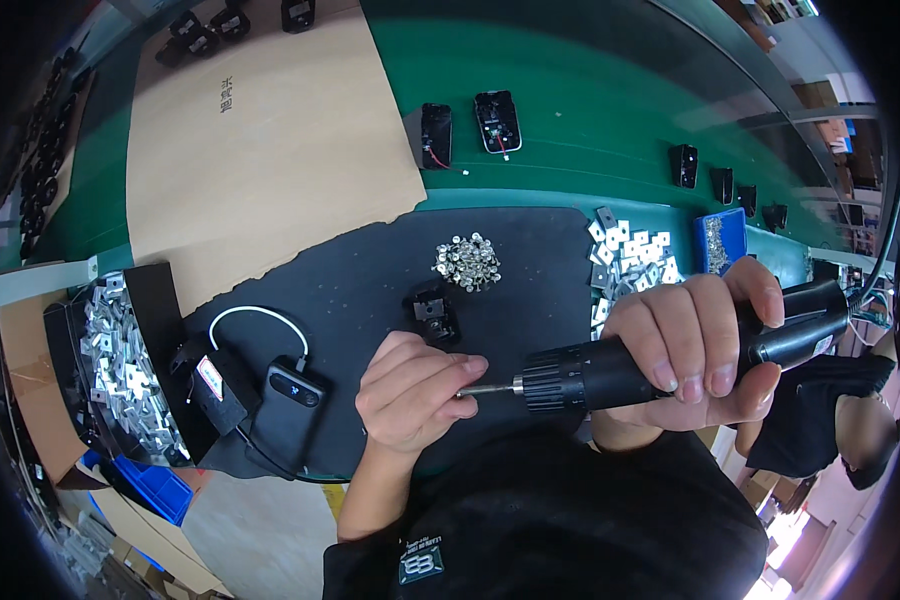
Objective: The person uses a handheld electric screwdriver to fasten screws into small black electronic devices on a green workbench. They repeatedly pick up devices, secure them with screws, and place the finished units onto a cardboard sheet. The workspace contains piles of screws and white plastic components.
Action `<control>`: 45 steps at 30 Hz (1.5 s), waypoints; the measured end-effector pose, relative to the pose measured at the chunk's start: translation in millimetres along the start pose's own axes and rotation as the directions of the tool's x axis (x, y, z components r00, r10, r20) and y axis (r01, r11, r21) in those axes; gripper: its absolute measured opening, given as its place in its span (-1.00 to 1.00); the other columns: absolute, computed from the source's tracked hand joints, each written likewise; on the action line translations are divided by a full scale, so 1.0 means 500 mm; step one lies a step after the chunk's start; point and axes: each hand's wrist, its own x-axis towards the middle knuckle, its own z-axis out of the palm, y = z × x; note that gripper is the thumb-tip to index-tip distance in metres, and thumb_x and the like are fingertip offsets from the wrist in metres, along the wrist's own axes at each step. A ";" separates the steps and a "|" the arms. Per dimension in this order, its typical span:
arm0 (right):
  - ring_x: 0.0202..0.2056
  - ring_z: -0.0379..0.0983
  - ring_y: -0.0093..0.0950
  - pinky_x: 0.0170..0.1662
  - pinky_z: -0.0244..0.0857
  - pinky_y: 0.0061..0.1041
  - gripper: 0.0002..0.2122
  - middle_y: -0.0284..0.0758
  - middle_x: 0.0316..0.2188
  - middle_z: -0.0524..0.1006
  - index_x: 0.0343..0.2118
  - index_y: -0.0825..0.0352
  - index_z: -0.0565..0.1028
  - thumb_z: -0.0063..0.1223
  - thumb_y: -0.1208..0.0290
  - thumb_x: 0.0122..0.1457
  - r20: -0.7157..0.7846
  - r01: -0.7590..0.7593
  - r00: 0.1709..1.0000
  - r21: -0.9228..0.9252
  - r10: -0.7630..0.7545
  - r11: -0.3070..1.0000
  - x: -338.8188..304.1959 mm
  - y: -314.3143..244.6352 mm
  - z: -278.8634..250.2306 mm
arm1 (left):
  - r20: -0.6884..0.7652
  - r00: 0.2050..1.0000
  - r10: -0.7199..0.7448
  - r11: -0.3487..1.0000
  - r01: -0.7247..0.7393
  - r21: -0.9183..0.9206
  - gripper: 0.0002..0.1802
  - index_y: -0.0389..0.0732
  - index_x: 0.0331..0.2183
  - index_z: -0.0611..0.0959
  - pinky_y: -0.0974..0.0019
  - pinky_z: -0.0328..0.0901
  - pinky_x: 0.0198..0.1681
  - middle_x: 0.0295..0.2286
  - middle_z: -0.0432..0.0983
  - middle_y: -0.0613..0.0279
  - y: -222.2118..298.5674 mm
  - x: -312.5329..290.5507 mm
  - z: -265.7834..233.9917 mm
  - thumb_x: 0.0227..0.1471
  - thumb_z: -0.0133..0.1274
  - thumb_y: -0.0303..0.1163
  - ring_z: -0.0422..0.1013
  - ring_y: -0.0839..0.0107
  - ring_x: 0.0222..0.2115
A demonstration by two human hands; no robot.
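Observation:
My right hand grips a black electric screwdriver held sideways, its bit pointing left. My left hand is curled at the bit's tip, fingers pinched around it; whatever they hold there is hidden. Just beyond the left hand a small black part lies on the dark mat. A pile of silver screws sits behind it, and a heap of small square metal plates lies to the right of the screws.
A black bin of metal plates stands at the left, with a black power bank and white cable beside it. Cardboard sheet covers the far left. Two black devices lie on the green belt. A blue screw tray is at the right.

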 end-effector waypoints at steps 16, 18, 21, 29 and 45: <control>-0.48 0.37 -0.60 -0.34 0.26 -0.56 -0.70 -0.45 -0.51 0.40 -0.10 0.16 0.30 0.10 0.35 0.15 0.009 -0.005 1.000 0.003 0.005 1.000 0.013 0.022 -0.003 | -0.035 0.999 -0.029 1.000 0.029 -0.003 -0.54 -0.31 -0.48 0.60 0.34 0.19 -0.52 -0.66 0.54 0.16 -0.008 0.000 -0.010 0.14 -0.01 -0.07 0.41 0.35 -0.68; -0.48 0.36 -0.62 -0.34 0.28 -0.57 -0.73 -0.45 -0.52 0.39 -0.12 0.21 0.30 0.09 0.39 0.15 -0.001 -0.003 1.000 0.004 0.003 1.000 0.014 0.024 -0.001 | -0.024 0.999 -0.027 1.000 0.027 -0.010 -0.55 -0.32 -0.48 0.61 0.35 0.19 -0.52 -0.66 0.54 0.16 -0.009 0.000 -0.012 0.11 0.03 -0.07 0.41 0.35 -0.67; -0.48 0.36 -0.61 -0.34 0.28 -0.57 -0.73 -0.45 -0.52 0.39 -0.13 0.20 0.30 0.08 0.39 0.15 -0.017 -0.007 1.000 0.026 0.008 1.000 0.011 0.030 -0.009 | -0.015 1.000 -0.011 1.000 0.012 0.015 -0.57 -0.32 -0.48 0.62 0.34 0.19 -0.52 -0.65 0.55 0.15 -0.010 -0.001 -0.018 0.07 0.08 -0.08 0.41 0.35 -0.67; -0.47 0.36 -0.62 -0.33 0.28 -0.57 -0.73 -0.45 -0.52 0.39 -0.14 0.19 0.30 0.08 0.38 0.14 -0.037 0.014 0.999 0.041 -0.012 0.999 0.012 0.032 -0.010 | 0.009 1.000 0.005 0.999 -0.005 0.033 -0.58 -0.31 -0.46 0.63 0.35 0.20 -0.51 -0.62 0.57 0.17 -0.016 0.005 -0.019 0.07 0.08 -0.09 0.41 0.36 -0.65; -0.51 0.33 -0.65 -0.39 0.21 -0.58 -0.71 -0.50 -0.56 0.36 -0.13 0.15 0.29 0.11 0.37 0.11 -0.031 -0.066 0.998 -0.113 0.063 0.991 0.012 0.055 -0.033 | 0.223 0.959 -0.175 0.918 0.077 0.388 -0.14 -0.32 -0.06 0.50 0.15 0.26 -0.14 -0.17 0.52 0.02 0.003 0.023 -0.075 -0.41 0.38 -0.07 0.43 0.12 -0.20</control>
